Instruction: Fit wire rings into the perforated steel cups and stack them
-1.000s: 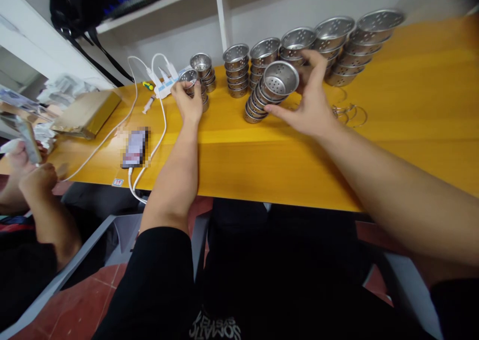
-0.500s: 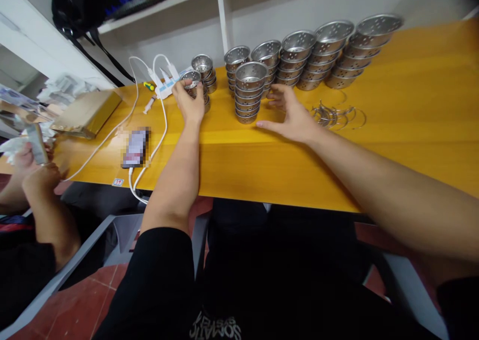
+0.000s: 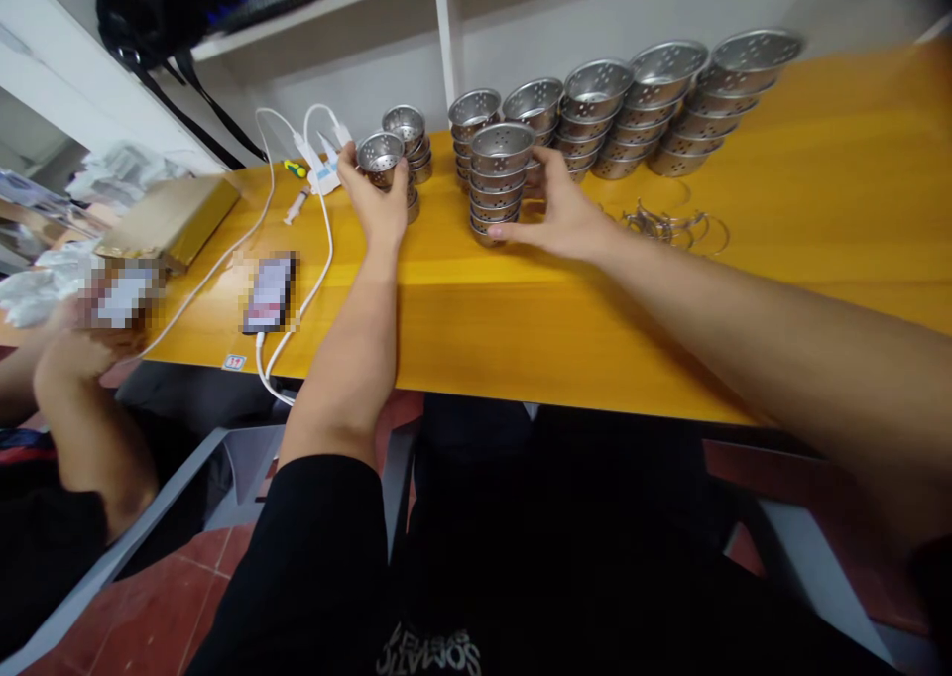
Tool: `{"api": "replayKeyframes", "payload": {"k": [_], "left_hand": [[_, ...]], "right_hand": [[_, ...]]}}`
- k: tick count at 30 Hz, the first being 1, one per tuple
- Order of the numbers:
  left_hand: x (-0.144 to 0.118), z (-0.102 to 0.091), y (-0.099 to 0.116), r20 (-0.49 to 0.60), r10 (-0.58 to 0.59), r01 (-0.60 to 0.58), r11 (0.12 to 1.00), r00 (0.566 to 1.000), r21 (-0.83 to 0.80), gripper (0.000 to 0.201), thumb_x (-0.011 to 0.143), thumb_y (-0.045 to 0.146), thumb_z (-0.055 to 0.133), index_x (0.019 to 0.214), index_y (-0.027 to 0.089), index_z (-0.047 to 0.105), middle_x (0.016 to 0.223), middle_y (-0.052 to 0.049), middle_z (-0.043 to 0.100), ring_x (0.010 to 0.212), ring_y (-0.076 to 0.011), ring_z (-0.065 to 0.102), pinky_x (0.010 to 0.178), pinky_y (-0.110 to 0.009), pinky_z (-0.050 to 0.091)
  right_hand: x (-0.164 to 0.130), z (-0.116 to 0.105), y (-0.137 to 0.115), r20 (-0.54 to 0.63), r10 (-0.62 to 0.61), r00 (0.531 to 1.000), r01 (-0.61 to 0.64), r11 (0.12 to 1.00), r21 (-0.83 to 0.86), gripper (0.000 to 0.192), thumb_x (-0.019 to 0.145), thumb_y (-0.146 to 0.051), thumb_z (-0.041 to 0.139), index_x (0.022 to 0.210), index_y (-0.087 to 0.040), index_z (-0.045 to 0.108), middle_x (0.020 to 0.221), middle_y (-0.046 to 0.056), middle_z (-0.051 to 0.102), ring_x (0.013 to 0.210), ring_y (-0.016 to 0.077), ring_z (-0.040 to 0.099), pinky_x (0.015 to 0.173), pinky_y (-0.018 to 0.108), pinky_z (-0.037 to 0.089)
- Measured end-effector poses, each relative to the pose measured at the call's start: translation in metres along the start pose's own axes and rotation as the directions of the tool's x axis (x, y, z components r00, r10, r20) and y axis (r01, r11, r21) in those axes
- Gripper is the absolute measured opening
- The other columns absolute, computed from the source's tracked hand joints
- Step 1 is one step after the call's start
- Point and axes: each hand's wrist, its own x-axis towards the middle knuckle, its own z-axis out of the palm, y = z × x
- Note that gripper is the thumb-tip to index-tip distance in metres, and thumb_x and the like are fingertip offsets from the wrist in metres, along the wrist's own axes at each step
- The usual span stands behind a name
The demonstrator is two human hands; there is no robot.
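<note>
My left hand (image 3: 378, 200) is closed around a perforated metal cup (image 3: 381, 159) on top of a short stack, thumb on its right side and fingers on its left. Another short stack of perforated cups (image 3: 406, 126) stands just behind. In front of the row, my right hand (image 3: 557, 210) grips the taller stack of perforated metal cups (image 3: 497, 175) from its right side. Its thumb lies across the lower front of the stack, and its fingers are partly hidden behind. The stack stands upright on the yellow table (image 3: 476, 334).
More cup stacks (image 3: 595, 111) line the back, widening rightward. Thin curved metal wires (image 3: 665, 228) lie right of my right hand. Leftward are a phone (image 3: 270, 294), white cables (image 3: 327, 250), a power strip (image 3: 325, 173), a syringe (image 3: 296, 207) and a cardboard box (image 3: 175, 225). Another person (image 3: 89, 379) sits at left.
My right hand has moved left and closed on the tall front stack. My left hand stays around its cup, which sits slightly higher. The other person's held phone has shifted right.
</note>
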Motion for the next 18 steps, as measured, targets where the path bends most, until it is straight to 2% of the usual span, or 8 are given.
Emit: {"api": "replayKeyframes", "payload": {"k": [3, 5, 6, 8, 10, 12, 15, 18], "left_hand": [[0.0, -0.001, -0.004, -0.004, 0.043, -0.043, 0.999, 0.999, -0.021, 0.098, 0.075, 0.083, 0.084, 0.14, 0.028, 0.035, 0.156, -0.016, 0.049, 0.152, -0.0247, 0.05, 0.137, -0.04, 0.04], [0.0, -0.002, -0.005, 0.003, 0.059, -0.059, 0.998, 0.998, 0.017, 0.081, 0.083, 0.057, 0.087, 0.138, 0.029, 0.036, 0.154, -0.014, 0.05, 0.15, -0.0236, 0.051, 0.135, -0.038, 0.041], [-0.001, -0.002, -0.005, 0.005, 0.063, -0.063, 0.997, 0.998, 0.032, 0.078, 0.084, 0.055, 0.087, 0.138, 0.029, 0.036, 0.154, -0.014, 0.051, 0.15, -0.0231, 0.052, 0.135, -0.038, 0.042], [-0.002, -0.002, -0.004, -0.012, 0.073, -0.073, 0.996, 0.997, 0.051, 0.086, 0.083, 0.076, 0.082, 0.139, 0.026, 0.039, 0.154, -0.015, 0.053, 0.147, -0.0224, 0.055, 0.134, -0.039, 0.046], [-0.003, -0.002, -0.002, -0.028, 0.07, -0.067, 0.993, 0.997, 0.1, 0.109, 0.073, 0.107, 0.061, 0.141, 0.024, 0.041, 0.156, -0.017, 0.056, 0.144, -0.0186, 0.058, 0.131, -0.037, 0.048], [-0.004, -0.001, 0.002, -0.036, 0.063, -0.056, 0.987, 0.997, 0.153, 0.127, 0.061, 0.121, 0.038, 0.143, 0.024, 0.041, 0.158, -0.018, 0.058, 0.143, -0.0136, 0.059, 0.129, -0.035, 0.049], [-0.006, 0.001, 0.007, -0.054, 0.059, -0.051, 0.989, 0.997, 0.141, 0.136, 0.055, 0.124, 0.028, 0.145, 0.023, 0.041, 0.158, -0.018, 0.059, 0.142, -0.0124, 0.059, 0.128, -0.034, 0.05], [-0.006, 0.002, 0.005, -0.062, 0.059, -0.054, 0.996, 0.996, 0.077, 0.136, 0.057, 0.122, 0.04, 0.147, 0.02, 0.041, 0.158, -0.019, 0.056, 0.144, -0.0157, 0.058, 0.13, -0.036, 0.051]], "right_hand": [[0.018, 0.018, 0.009, -0.074, -0.001, 0.997, -0.001, 1.0, -0.03, 0.126, 0.067, -0.083, 0.095, 0.167, -0.038, 0.033, 0.165, 0.01, 0.058, 0.154, 0.0432, 0.056, 0.133, 0.072, 0.046], [0.026, 0.029, 0.019, -0.136, -0.014, 0.991, 0.005, 0.998, -0.07, 0.123, 0.068, -0.081, 0.095, 0.166, -0.035, 0.035, 0.164, 0.011, 0.058, 0.157, 0.0429, 0.053, 0.137, 0.07, 0.041], [0.027, 0.033, 0.023, -0.157, -0.02, 0.987, 0.007, 0.996, -0.084, 0.121, 0.069, -0.08, 0.094, 0.166, -0.034, 0.036, 0.163, 0.011, 0.059, 0.157, 0.0432, 0.052, 0.138, 0.069, 0.04], [0.026, 0.036, 0.028, -0.179, -0.028, 0.983, 0.011, 0.995, -0.099, 0.117, 0.073, -0.077, 0.092, 0.166, -0.033, 0.037, 0.161, 0.012, 0.061, 0.156, 0.044, 0.053, 0.137, 0.07, 0.041], [0.02, 0.031, 0.023, -0.194, -0.036, 0.98, 0.014, 0.993, -0.113, 0.111, 0.075, -0.077, 0.091, 0.165, -0.035, 0.039, 0.159, 0.009, 0.062, 0.154, 0.0441, 0.055, 0.135, 0.071, 0.043], [0.01, 0.018, 0.009, -0.216, -0.037, 0.976, 0.011, 0.993, -0.12, 0.104, 0.076, -0.077, 0.09, 0.161, -0.039, 0.043, 0.157, 0.005, 0.064, 0.15, 0.0422, 0.058, 0.133, 0.069, 0.046], [-0.007, -0.022, -0.019, -0.248, -0.086, 0.965, 0.063, 0.993, -0.099, 0.093, 0.082, -0.078, 0.086, 0.157, -0.042, 0.043, 0.162, 0.004, 0.059, 0.148, 0.036, 0.059, 0.134, 0.062, 0.048], [-0.025, -0.084, -0.029, -0.379, -0.193, 0.905, 0.118, 0.97, -0.212, 0.111, 0.084, -0.083, 0.081, 0.169, -0.034, 0.028, 0.176, 0.008, 0.04, 0.167, 0.0377, 0.037, 0.146, 0.052, 0.026]]}}
